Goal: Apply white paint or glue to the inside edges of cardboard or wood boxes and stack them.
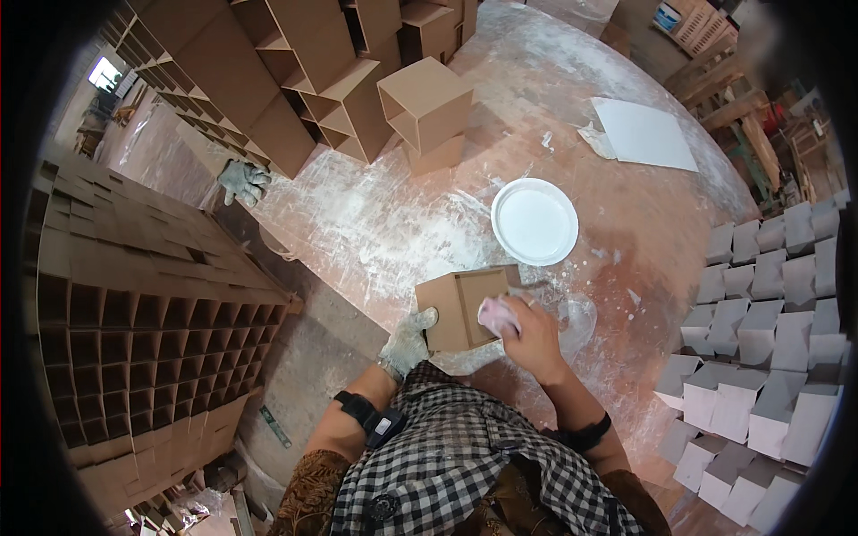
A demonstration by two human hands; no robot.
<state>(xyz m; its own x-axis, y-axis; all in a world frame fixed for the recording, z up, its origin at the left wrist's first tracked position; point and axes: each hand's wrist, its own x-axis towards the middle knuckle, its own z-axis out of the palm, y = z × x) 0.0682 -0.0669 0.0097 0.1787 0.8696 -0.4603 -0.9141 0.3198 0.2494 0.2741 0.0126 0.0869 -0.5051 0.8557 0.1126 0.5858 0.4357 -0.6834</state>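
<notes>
Head view, single frame. Left hand (408, 341), in a grey work glove, clamped on the lower left corner of a small brown open box (460, 306) lying on the round, white-dusted table (626, 250), open side up. Right hand (529, 338), bare, closed around a pale pink cloth pad (497, 314) pressed against the box's right wall, fingers curled over it. Hands apart, one on each side of the box. Box sits at the near edge of the table, just in front of the person's checked shirt (465, 464).

White round plate (534, 221) holding white paste, just beyond the box, not touching it. White flat sheet (645, 134) farther off at the table's far right. Brown cube-shaped open boxes (427, 103), stacked at the far side of the table. Spare grey glove (243, 181) lying at the left table edge, well apart from both hands. Brown grid rack of many small compartments (152, 330) to the person's left. White-coated boxes (769, 357) in rows to the right. Dark band on each wrist.
</notes>
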